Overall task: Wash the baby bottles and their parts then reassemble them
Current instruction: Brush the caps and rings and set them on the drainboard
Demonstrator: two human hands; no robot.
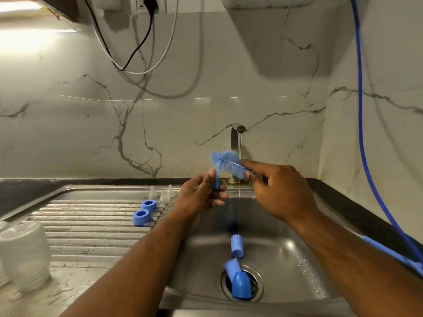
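Over the sink (pixel 286 259), both hands grip a blue bottle brush (pixel 225 162); no readable writing

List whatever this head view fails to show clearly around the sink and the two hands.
- Clear bottles, head view: blurred and cut off by the left edge; their number is unclear.
- Small blue part in the left hand: mostly covered by the fingers.
- Brush handle: hidden inside the right hand.
- Drain: partly covered by a blue cap.
- Clear teats: too small for detail.
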